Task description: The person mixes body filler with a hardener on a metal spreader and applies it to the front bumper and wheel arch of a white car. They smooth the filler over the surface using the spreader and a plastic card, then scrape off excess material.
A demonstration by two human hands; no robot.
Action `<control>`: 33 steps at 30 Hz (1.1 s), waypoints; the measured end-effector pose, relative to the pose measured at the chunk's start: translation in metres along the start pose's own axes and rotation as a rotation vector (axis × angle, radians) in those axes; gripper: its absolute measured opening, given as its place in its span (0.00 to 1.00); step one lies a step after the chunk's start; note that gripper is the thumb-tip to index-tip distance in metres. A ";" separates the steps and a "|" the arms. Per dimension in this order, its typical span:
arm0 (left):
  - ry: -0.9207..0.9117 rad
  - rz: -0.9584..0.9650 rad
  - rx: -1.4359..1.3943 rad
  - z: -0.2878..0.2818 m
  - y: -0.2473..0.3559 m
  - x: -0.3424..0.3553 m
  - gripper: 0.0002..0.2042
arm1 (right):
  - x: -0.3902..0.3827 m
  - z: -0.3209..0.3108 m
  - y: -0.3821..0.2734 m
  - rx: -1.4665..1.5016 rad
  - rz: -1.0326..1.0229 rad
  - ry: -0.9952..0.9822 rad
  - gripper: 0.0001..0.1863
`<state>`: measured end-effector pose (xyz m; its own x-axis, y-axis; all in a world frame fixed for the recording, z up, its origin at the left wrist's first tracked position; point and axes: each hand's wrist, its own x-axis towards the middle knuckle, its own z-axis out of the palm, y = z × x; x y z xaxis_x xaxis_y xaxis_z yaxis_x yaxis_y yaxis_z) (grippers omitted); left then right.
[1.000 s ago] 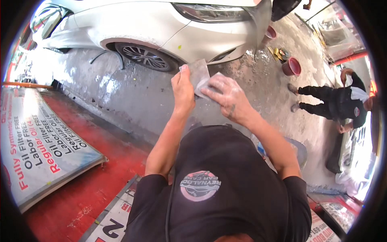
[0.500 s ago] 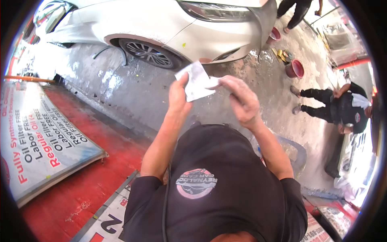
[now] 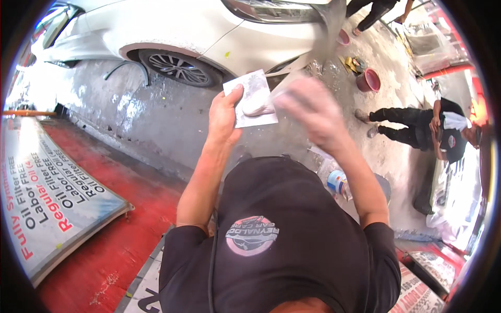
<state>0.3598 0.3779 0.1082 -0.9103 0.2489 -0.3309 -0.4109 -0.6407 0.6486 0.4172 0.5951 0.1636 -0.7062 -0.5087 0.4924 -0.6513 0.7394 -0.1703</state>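
Wet grey concrete point(image 3: 156, 112) fills my remote view. I have the left hand point(image 3: 224, 112) pinching a white card point(image 3: 252, 98), thumb on its face, held up before the body; a greyish smear point(image 3: 257, 106) lies on it. Just beside, the right hand point(image 3: 315, 109) is blurred, so I cannot tell its grip. Beyond the card I see the car point(image 3: 172, 28) and its wheel point(image 3: 177, 68); farther right, a red bucket point(image 3: 368, 80) and a co-worker point(image 3: 412, 122), standing.

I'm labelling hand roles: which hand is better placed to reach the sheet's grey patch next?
Probably the right hand: it's close beside the sheet, while the left hand is occupied gripping it.
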 end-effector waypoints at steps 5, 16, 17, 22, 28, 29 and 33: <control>0.117 0.023 0.253 -0.005 -0.010 0.007 0.15 | 0.004 0.004 -0.004 0.011 -0.024 -0.105 0.26; -0.009 0.067 0.340 -0.014 -0.018 0.019 0.14 | -0.014 0.036 -0.008 0.131 0.030 -0.179 0.31; -0.006 0.073 0.363 -0.015 -0.019 0.022 0.14 | -0.013 0.035 -0.008 0.154 0.032 -0.207 0.31; -0.108 0.060 0.305 -0.013 -0.028 0.035 0.14 | -0.012 0.056 -0.015 0.117 0.109 -0.119 0.32; -0.071 -0.013 0.411 -0.012 -0.035 0.051 0.14 | -0.040 0.058 -0.033 0.087 0.251 -0.151 0.31; -0.061 -0.002 0.429 -0.010 -0.034 0.052 0.14 | -0.044 0.057 -0.031 0.112 0.276 -0.130 0.31; -0.078 0.162 0.324 0.015 -0.010 0.051 0.13 | -0.062 0.047 -0.024 0.391 0.507 0.001 0.31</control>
<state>0.3172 0.4080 0.0951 -0.9608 0.2260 -0.1606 -0.2442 -0.4158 0.8760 0.4636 0.5877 0.0967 -0.9529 -0.1376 0.2701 -0.2901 0.6727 -0.6807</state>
